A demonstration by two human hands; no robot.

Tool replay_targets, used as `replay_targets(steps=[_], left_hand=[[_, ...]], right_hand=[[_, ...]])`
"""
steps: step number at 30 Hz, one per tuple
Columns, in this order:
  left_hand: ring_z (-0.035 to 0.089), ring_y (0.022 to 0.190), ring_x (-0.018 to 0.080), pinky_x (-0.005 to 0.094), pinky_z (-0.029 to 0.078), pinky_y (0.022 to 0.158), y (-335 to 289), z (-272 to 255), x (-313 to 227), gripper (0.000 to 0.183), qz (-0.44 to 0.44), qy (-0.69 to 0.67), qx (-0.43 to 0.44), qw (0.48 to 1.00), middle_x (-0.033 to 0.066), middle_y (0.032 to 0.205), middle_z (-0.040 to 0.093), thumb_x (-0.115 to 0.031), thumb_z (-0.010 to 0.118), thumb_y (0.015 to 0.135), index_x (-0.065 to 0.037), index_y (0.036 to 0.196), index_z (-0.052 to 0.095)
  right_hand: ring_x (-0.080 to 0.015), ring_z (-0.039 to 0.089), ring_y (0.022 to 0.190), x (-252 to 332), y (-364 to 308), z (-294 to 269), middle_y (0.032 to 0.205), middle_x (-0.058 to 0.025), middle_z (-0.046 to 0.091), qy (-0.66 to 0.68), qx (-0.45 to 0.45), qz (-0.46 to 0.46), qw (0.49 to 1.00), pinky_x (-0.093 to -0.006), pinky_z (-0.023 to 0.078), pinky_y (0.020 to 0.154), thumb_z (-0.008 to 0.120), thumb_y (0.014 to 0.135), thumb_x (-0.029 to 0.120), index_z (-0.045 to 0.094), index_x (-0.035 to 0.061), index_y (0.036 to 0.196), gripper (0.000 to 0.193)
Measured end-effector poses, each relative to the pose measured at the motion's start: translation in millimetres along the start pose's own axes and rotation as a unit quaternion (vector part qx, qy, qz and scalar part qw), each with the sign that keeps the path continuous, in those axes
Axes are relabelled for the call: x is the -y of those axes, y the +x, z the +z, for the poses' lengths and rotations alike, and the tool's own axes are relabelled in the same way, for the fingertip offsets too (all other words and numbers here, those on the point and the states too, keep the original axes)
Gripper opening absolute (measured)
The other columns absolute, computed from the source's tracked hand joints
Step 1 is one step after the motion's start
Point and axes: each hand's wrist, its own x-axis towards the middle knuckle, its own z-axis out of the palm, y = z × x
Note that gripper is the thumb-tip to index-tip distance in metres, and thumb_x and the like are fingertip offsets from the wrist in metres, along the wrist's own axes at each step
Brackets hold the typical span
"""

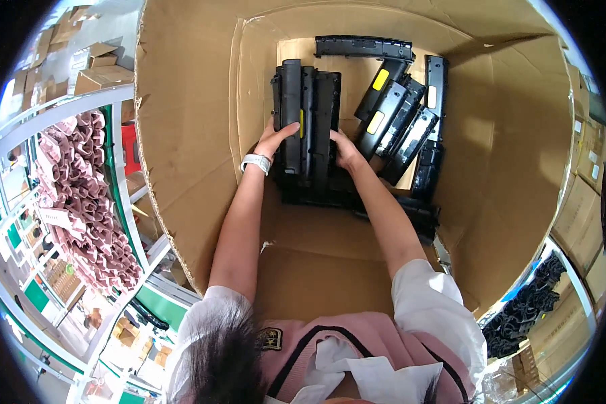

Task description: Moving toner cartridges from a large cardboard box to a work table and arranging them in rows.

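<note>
Both my arms reach down into a deep cardboard box (188,121). Between my hands stands a bundle of long black plastic cartridges (308,114), side by side, with a yellow label on one. My left hand (274,141) closes on the bundle's left side, its thumb lying over the front. On the right side my right hand (344,148) presses in, its fingertips partly hidden behind the bundle. To the right, several loose black cartridges (400,124) with yellow or pale labels lie at angles on the box bottom. One more cartridge (363,47) lies crosswise along the far wall.
Further black cartridges (417,214) lie under and beside my right forearm. Left of the box, a metal rack holds a heap of pink pieces (81,195). At right are stacked cartons (579,209) and a pile of black items (525,310).
</note>
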Motion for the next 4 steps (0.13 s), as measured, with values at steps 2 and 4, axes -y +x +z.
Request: replay_targets(steps=[2,4], left_hand=[[0.046,0.118,0.0269,0.0334,0.037,0.099,-16,11,-15,0.093,0.006,0.001,-0.007,1.0,0.0176,0.13,0.046,-0.037,0.078,0.069,0.002,0.138,0.028],[0.045,0.119,0.0265,0.0335,0.034,0.101,-25,12,-27,0.091,0.006,-0.014,0.013,1.0,0.0161,0.131,0.047,-0.037,0.077,0.071,0.0,0.139,0.029]], right_hand=[[-0.0251,0.054,0.112,2,-2,-5,0.119,-0.0139,0.056,-0.019,0.074,0.004,0.997,-0.0412,0.045,0.095,0.065,0.077,0.025,0.046,0.0063,0.129,0.059],[-0.026,0.054,0.111,9,-7,-7,0.119,-0.0141,0.056,-0.038,0.111,0.017,0.993,-0.0414,0.045,0.095,0.065,0.076,0.027,0.046,0.0064,0.129,0.06]])
